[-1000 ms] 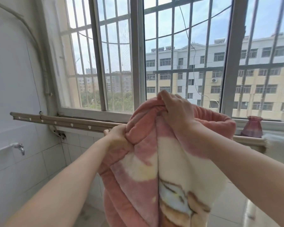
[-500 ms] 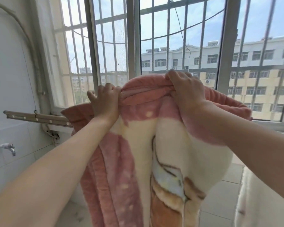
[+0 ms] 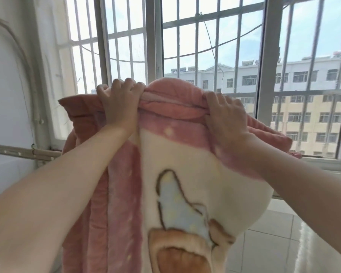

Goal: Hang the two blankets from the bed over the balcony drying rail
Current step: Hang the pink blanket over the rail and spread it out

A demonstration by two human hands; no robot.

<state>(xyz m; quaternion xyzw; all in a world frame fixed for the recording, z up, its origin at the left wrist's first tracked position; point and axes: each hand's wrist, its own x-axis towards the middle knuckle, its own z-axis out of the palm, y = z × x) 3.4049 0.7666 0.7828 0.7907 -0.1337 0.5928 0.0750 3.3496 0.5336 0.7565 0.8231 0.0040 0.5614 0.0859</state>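
While both hands' fingers clench its bunched top edge, the pink blanket [image 3: 185, 174] hangs lengthwise downward.

Obstruction, centre: the blanket [image 3: 185, 154], gripped along its top fold by your left hand [image 3: 119, 103] and right hand [image 3: 225, 115], blocks your forward view and covers most of the drying rail [image 3: 18, 151]. Only the rail's left end shows, low beside the wall [image 3: 6, 95]. The wall closes your left side. The window bars [image 3: 197, 46] shut off everything beyond the glass. Clear passage: above the blanket's top edge, and low to your right over the tiled floor [image 3: 283, 233].
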